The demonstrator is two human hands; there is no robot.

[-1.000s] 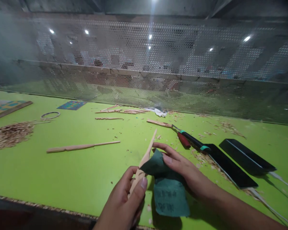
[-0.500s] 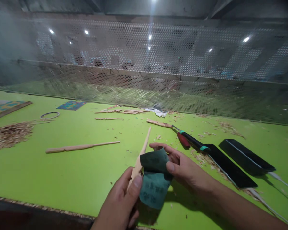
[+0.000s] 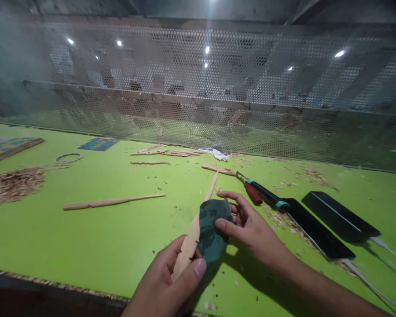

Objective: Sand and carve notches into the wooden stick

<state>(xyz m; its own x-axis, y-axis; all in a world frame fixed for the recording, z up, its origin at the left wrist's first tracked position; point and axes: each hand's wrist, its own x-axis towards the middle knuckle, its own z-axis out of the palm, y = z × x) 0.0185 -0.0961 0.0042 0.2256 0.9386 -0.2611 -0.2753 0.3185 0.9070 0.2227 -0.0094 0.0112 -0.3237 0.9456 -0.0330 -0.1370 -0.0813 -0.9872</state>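
Note:
My left hand (image 3: 171, 277) is closed round the wide lower end of a pale carved wooden stick (image 3: 188, 246), whose thin tip points away from me. Dark green sandpaper (image 3: 214, 233) lies against the stick's right side, with dark printing on it. The thumb of my right hand (image 3: 247, 224) presses on the sandpaper, and its fingers are partly hidden behind the sheet. A second carved stick (image 3: 108, 203) lies on the green table to the left.
A wooden-handled tool (image 3: 219, 170), a red handle (image 3: 252, 193), a black-and-green handle (image 3: 267, 193) and two black devices (image 3: 320, 231) (image 3: 339, 215) with white cables lie right. Shavings (image 3: 13, 185) are heaped left. A perforated screen (image 3: 198, 101) stands behind thin wood pieces (image 3: 185, 153).
The stick has shifted slightly right and its tip too. The sandpaper, earlier folded open in two flaps, now lies flatter along the stick under my right thumb.

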